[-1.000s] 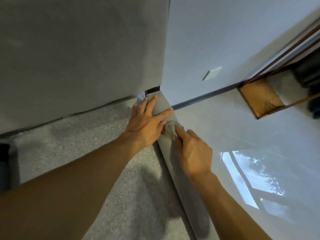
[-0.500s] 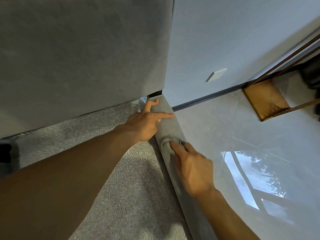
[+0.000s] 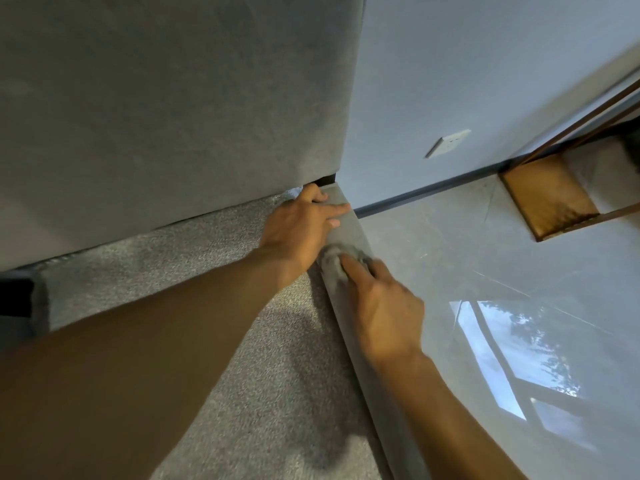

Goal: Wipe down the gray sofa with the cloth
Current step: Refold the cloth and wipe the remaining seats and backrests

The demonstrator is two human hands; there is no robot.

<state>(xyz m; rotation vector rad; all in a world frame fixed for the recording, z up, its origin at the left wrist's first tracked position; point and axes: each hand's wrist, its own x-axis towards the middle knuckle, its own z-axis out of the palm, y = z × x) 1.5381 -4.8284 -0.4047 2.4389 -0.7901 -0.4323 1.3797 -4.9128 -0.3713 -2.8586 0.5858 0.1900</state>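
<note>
The gray sofa fills the left side, with its smooth backrest above a textured seat. A smooth gray edge strip runs along the seat's right side. My right hand holds a small bunched gray cloth and presses it on that strip, index finger lying over it. My left hand rests at the strip's far corner, fingers laid across it, just beyond the cloth. Most of the cloth is hidden under my right fingers.
A glossy tiled floor lies right of the sofa and reflects a window. The wall behind carries a white socket and a dark baseboard. A brown wooden frame stands at the far right.
My right hand slid the cloth along the edge strip toward me, then back up close to my left hand. My left hand shifted farther into the corner and drew its fingers together.
</note>
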